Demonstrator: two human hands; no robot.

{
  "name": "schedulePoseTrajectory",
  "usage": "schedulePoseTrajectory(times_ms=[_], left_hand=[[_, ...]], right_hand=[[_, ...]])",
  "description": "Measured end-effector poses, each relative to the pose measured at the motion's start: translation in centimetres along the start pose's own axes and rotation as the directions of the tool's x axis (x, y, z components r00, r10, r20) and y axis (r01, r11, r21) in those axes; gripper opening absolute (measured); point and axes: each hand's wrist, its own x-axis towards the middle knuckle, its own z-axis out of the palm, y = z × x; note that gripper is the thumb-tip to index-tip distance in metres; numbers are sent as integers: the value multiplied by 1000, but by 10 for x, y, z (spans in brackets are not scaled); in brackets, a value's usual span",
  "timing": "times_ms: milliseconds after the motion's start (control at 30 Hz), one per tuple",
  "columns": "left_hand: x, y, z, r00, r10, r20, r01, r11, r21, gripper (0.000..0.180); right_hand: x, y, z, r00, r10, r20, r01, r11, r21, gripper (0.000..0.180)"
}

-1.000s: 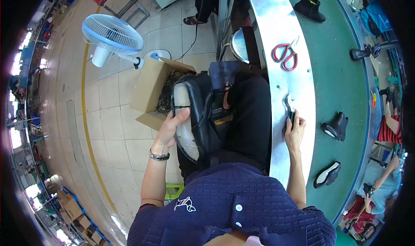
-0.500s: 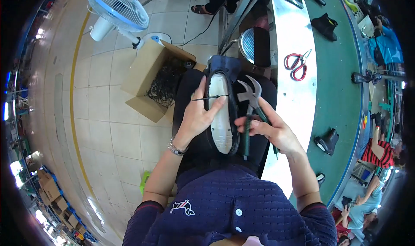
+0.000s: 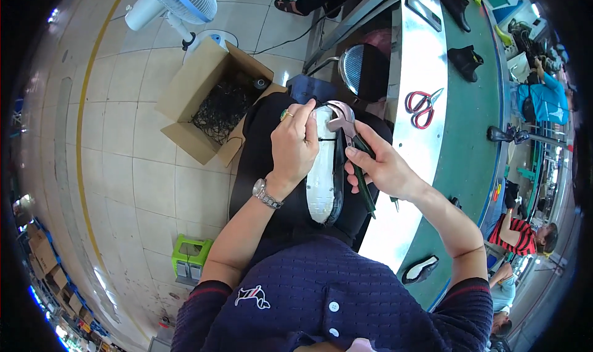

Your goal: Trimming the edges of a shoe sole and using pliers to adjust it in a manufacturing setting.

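Two hands flank the upturned shoe (image 3: 321,182) on your lap. Your right hand (image 3: 384,165) grips the pincers (image 3: 347,124), whose head has moved from beside the shoe to over its far right edge, so tool and work now appear to meet. Your left hand (image 3: 293,145) has shifted up, fingers bunched by the black cord (image 3: 327,140); its grip is unclear. Beyond your right hand, scissors (image 3: 420,110) lie on the tabletop (image 3: 421,61).

Metal pincers (image 3: 346,124), glossy metal bench (image 3: 412,143)
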Motion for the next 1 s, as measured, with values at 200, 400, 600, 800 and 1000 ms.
schedulePoseTrajectory(times_ms=[200,400,600,800,1000], left_hand=[[-3,0,7,998,25,-57,-25,1000,-14,17],[-4,-5,6,995,57,-79,-57,998,-10,17],[-3,-5,4,994,71,-82,-75,996,-46,18],[-2,-6,-2,996,74,-47,-78,992,-97,21],[-4,-7,-5,994,99,-45,-101,993,-62,22]], right_hand=[[1,21,4,971,-197,-139,148,942,-301,50],[0,18,11,960,-220,-172,133,902,-411,51],[-2,22,16,939,-264,-222,125,860,-495,52],[-4,27,8,964,-215,-158,153,931,-332,58],[-12,-5,-1,1000,30,-1,-30,997,68,66]])
